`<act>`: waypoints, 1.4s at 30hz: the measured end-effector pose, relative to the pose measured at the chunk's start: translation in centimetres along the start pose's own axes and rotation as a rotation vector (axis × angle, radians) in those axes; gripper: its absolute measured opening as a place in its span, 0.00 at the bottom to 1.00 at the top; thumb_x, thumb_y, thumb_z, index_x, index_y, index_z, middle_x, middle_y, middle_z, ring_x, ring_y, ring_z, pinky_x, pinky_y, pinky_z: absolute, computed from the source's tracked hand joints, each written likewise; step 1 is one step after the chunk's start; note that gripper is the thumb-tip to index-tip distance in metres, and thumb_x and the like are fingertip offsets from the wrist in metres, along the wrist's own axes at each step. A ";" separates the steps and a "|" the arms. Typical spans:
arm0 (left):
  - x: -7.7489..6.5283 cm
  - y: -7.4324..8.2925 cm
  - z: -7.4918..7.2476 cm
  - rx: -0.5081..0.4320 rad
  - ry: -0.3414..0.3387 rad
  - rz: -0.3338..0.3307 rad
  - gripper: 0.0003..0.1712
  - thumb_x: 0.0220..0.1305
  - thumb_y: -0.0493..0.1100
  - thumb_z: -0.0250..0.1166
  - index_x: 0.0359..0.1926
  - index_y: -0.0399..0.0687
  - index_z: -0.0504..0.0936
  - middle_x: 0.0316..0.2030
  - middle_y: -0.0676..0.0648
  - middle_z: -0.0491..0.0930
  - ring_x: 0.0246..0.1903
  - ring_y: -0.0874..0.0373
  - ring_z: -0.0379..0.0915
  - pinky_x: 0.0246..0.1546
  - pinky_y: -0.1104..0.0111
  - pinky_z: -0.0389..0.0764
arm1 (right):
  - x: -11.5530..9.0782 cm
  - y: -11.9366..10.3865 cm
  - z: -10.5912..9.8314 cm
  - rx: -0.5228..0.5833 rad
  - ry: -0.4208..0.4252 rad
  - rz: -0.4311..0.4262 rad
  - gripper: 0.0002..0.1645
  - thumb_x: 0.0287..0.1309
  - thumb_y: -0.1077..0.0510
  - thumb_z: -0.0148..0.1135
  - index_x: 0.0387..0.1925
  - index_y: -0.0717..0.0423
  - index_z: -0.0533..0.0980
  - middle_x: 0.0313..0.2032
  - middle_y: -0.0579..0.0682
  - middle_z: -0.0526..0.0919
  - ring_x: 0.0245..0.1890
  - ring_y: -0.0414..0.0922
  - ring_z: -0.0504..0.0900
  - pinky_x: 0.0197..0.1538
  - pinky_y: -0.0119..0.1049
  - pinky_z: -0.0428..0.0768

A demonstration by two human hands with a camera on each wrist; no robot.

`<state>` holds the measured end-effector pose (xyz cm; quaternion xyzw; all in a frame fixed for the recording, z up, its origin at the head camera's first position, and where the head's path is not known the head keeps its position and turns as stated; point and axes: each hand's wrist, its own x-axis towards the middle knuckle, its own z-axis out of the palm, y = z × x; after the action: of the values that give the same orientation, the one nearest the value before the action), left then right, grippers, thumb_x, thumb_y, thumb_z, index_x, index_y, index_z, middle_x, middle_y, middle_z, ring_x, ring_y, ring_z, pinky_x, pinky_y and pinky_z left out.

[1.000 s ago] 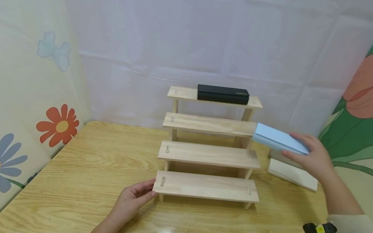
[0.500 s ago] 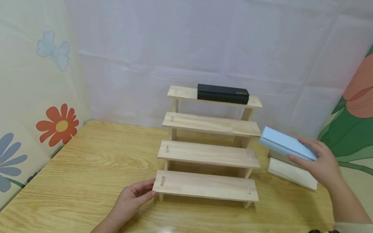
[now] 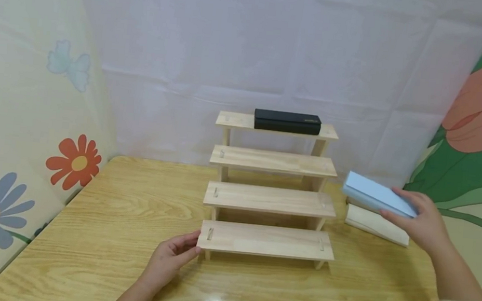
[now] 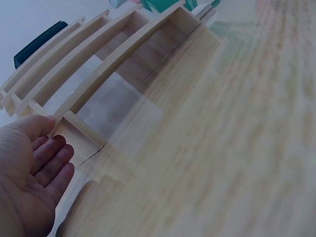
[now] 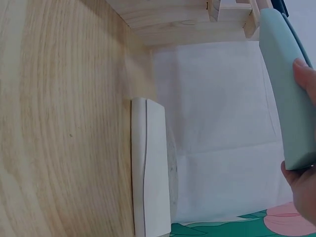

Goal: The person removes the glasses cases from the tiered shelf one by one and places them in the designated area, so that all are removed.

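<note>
A stepped wooden display stand (image 3: 265,240) stands upright on the table. My left hand (image 3: 171,257) grips the left end of its lowest step, thumb at the front corner; in the left wrist view the fingers of that hand (image 4: 34,168) are curled beside the board's end. My right hand (image 3: 421,221) holds a light blue glasses case (image 3: 378,193) in the air to the right of the stand, thumb and fingers around its right end. The right wrist view shows this blue case (image 5: 286,94) tilted, with only part of the hand visible. A black glasses case (image 3: 287,122) lies on the top step.
On the wooden table (image 3: 131,207), right of the stand, lies a white glasses case (image 3: 375,225). A greyish object (image 3: 351,201) behind it is mostly hidden. A white cloth (image 3: 190,44) hangs behind, with flowered cloths (image 3: 12,123) at both sides.
My right hand has moved the blue glasses case to the right and slightly down, away from the stand. The left hand has stayed at the lowest step.
</note>
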<state>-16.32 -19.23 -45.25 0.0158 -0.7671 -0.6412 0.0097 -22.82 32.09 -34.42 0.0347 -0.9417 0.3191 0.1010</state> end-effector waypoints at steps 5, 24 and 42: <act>0.0 0.0 0.0 0.004 0.010 -0.005 0.23 0.60 0.33 0.68 0.57 0.32 0.78 0.49 0.35 0.83 0.40 0.68 0.80 0.43 0.78 0.81 | -0.6 0.7 0.1 0.000 0.015 -0.009 0.46 0.59 0.44 0.67 0.72 0.58 0.61 0.65 0.74 0.60 0.58 0.68 0.62 0.46 0.57 0.68; 0.0 -0.1 -0.2 0.025 0.003 0.003 0.24 0.60 0.35 0.68 0.58 0.32 0.77 0.49 0.35 0.83 0.40 0.68 0.80 0.43 0.79 0.81 | -2.6 3.3 1.8 -0.047 0.095 -0.036 0.42 0.54 0.48 0.72 0.65 0.65 0.69 0.55 0.70 0.71 0.48 0.58 0.67 0.41 0.41 0.64; 0.1 -0.2 -0.2 0.006 -0.008 0.001 0.25 0.60 0.34 0.68 0.58 0.33 0.77 0.51 0.35 0.82 0.41 0.68 0.80 0.43 0.78 0.81 | -4.1 6.0 3.7 -0.092 0.087 0.026 0.43 0.53 0.47 0.72 0.64 0.66 0.69 0.59 0.73 0.67 0.54 0.68 0.67 0.47 0.55 0.68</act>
<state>-16.41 -19.42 -45.39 0.0128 -0.7691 -0.6390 0.0068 -20.18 34.61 -41.70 0.0037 -0.9505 0.2779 0.1391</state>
